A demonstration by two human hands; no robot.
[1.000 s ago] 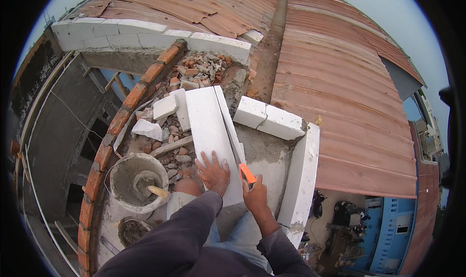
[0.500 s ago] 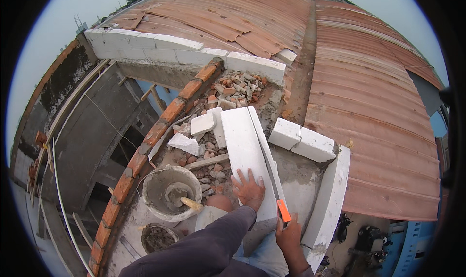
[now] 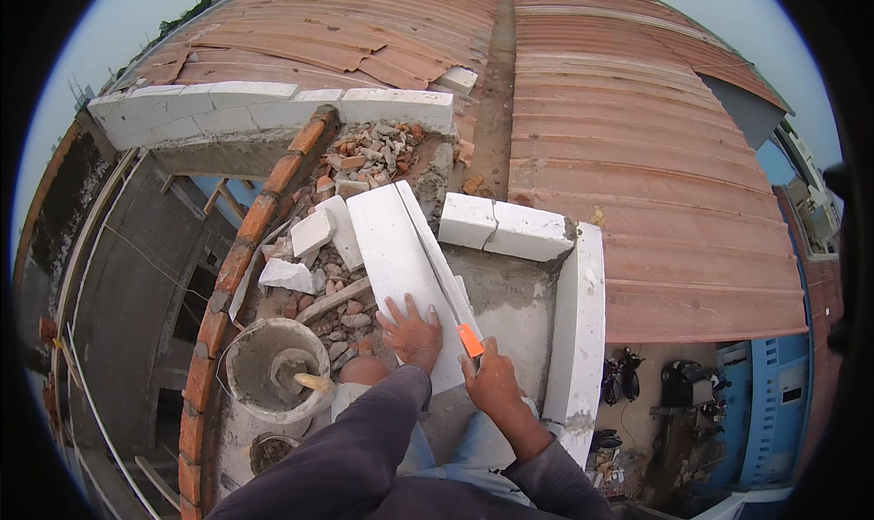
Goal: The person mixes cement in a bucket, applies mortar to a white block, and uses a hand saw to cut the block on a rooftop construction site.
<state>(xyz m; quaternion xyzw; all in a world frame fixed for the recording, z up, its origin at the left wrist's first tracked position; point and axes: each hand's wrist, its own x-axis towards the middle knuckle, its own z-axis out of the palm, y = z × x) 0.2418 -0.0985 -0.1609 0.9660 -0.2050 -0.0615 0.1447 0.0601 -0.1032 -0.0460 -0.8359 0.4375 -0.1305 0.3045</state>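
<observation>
A long white lightweight block point(image 3: 396, 247) lies slanted in front of me, with a dark lengthwise gap near its right edge. My left hand point(image 3: 412, 333) presses flat on its near part, fingers spread. Beside the block's near right edge, my right hand point(image 3: 496, 383) is closed around an orange-handled handsaw point(image 3: 470, 340). Its blade is hard to make out, seeming to lie along the dark gap. The narrow strip point(image 3: 442, 260) right of the gap is still beside the main piece. My knees show beneath my arms.
Left stand a mortar bucket point(image 3: 273, 370) with a trowel point(image 3: 314, 382) and a smaller mortar container point(image 3: 270, 451). Rubble point(image 3: 373, 156) lies beyond. A brick edge point(image 3: 238, 265) borders a deep drop; low white block walls point(image 3: 578, 338) stand right, above a yard.
My view has swung right, so the scene sits further left in the picture. Both hands stay at the block, the left one flat on it and the right one gripping the handsaw.
</observation>
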